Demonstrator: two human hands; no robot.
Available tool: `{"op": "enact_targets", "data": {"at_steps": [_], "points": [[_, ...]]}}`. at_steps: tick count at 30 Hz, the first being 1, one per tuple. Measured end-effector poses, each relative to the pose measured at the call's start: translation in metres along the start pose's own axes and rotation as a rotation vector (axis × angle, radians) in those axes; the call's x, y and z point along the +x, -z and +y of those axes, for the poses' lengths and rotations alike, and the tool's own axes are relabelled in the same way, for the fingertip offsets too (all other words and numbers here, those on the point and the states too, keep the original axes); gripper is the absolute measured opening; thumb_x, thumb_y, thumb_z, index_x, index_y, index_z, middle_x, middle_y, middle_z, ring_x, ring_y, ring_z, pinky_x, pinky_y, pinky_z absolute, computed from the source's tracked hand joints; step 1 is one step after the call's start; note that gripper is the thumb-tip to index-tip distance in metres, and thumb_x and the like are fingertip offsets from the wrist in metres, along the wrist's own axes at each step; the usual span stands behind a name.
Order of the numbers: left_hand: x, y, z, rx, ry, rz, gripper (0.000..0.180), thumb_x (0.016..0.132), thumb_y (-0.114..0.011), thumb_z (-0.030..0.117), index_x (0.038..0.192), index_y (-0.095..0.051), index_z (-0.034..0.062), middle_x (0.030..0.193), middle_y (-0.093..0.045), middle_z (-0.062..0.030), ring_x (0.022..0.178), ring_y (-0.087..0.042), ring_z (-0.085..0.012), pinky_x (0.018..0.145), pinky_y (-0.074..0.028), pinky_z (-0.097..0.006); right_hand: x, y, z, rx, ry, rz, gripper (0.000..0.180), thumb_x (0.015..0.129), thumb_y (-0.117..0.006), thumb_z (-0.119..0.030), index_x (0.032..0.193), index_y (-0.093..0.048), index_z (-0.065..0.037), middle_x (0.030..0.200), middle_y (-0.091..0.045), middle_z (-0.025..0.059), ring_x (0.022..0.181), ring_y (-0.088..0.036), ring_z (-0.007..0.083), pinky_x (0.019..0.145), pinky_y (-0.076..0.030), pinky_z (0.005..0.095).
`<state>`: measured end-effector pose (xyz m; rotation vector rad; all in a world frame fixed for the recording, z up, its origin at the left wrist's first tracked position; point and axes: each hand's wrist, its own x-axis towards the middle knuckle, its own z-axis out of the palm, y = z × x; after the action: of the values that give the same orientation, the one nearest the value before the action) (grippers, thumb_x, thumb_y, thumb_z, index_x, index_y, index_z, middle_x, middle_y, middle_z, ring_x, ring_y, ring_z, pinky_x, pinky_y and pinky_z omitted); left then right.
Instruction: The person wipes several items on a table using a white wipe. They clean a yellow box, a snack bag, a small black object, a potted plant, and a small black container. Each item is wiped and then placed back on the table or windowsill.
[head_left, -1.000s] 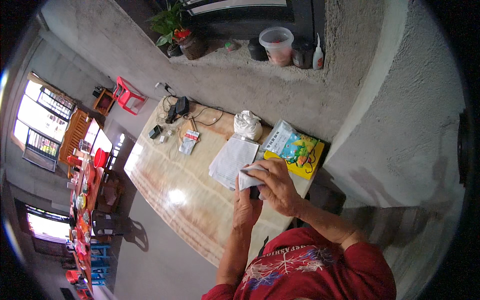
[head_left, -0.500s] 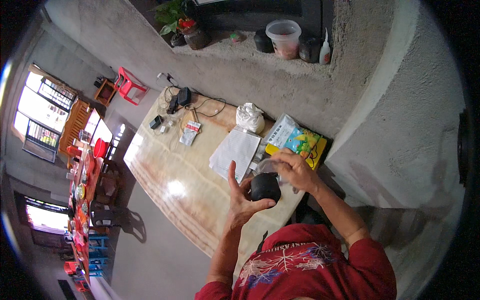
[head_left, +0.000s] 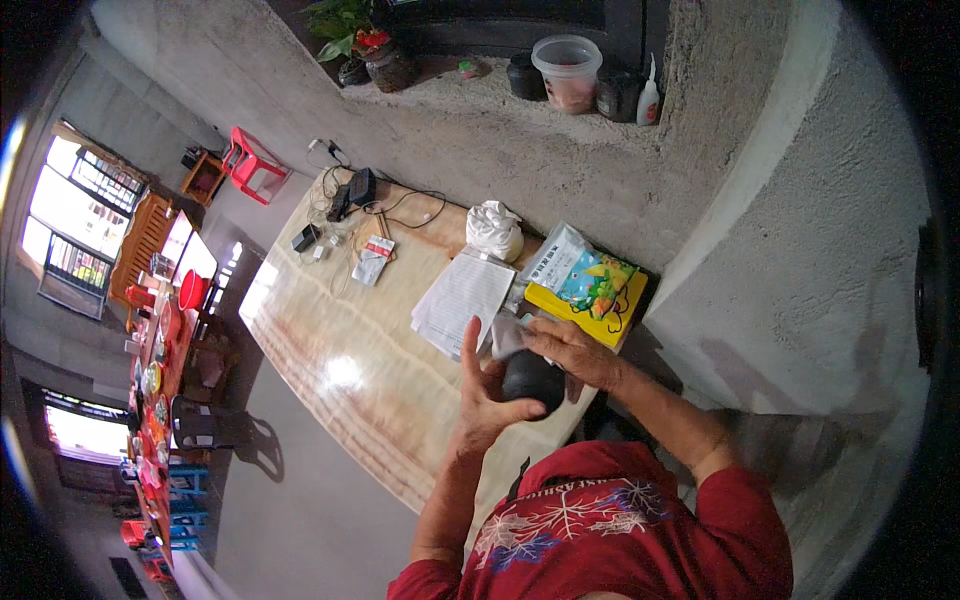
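A small, round black pot (head_left: 533,384) is held above the table's near end. My left hand (head_left: 482,402) grips it from the left side, thumb along the near side and index finger pointing up and away. On the far right side of the pot is my right hand (head_left: 580,352), its fingers closed on a thin, clear plastic piece (head_left: 506,336) at the pot's far edge. Whether that piece is a bag, a cup or a lid I cannot tell. The right fingertips are partly hidden.
Beyond my hands on the marble-patterned table (head_left: 330,330) lie written sheets (head_left: 465,305), a white cloth bundle (head_left: 494,230), a colourful packet (head_left: 585,275) on a yellow case (head_left: 610,318), a small sachet (head_left: 373,260) and cables with adapters (head_left: 355,190). A rough wall (head_left: 760,270) rises on the right.
My right hand has come down and left against the black pot, and the clear plastic has moved with it. My left hand keeps its grip. The whole view has shifted slightly.
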<state>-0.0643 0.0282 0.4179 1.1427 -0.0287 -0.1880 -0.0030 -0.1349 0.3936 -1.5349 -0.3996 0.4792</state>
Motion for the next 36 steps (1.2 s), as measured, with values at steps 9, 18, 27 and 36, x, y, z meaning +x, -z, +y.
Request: {"op": "enact_targets", "data": {"at_steps": [9,18,27,36], "points": [[0.018,0.001,-0.025,-0.262,-0.120,0.310,0.063,0.086,-0.052,0.046,0.134,-0.031,0.0106,0.113,-0.054,-0.0112,0.095,-0.057,-0.0236,0.076,-0.049,-0.035,-0.017,-0.046,0.011,0.382,0.029,0.157,0.037,0.094,-0.040,-0.030,0.123,-0.039,-0.006,0.101,-0.052,0.0043,0.084,-0.053,0.0098,0.061,-0.049,0.0231],[0.008,0.005,0.001,0.217,-0.311,0.013,0.076,0.075,-0.065,0.010,0.135,-0.020,0.0055,0.124,-0.045,-0.0116,0.117,-0.043,-0.0207,0.096,-0.037,-0.033,-0.013,-0.030,-0.011,0.313,0.009,0.098,0.046,0.096,-0.034,-0.030,0.134,-0.029,-0.004,0.112,-0.049,0.0099,0.099,-0.048,0.0131,0.072,-0.048,0.0258],[0.016,0.000,0.011,0.092,-0.217,0.210,0.067,0.068,-0.076,0.008,0.122,-0.035,0.0018,0.112,-0.052,-0.0094,0.103,-0.052,-0.0177,0.090,-0.043,-0.032,0.005,-0.036,-0.037,-0.416,0.571,0.395,0.041,0.082,-0.048,-0.005,0.122,-0.043,0.003,0.109,-0.043,0.0183,0.099,-0.045,0.0329,0.088,-0.037,0.0387],[0.013,0.002,0.016,-0.101,-0.103,0.082,0.080,0.052,-0.087,0.019,0.116,-0.041,0.0037,0.105,-0.054,-0.0055,0.097,-0.052,-0.0149,0.086,-0.042,-0.028,-0.015,-0.021,-0.044,-0.414,0.721,0.371,0.032,0.077,-0.054,-0.004,0.109,-0.058,-0.005,0.110,-0.050,0.0153,0.096,-0.049,0.0307,0.084,-0.040,0.0380]]}}
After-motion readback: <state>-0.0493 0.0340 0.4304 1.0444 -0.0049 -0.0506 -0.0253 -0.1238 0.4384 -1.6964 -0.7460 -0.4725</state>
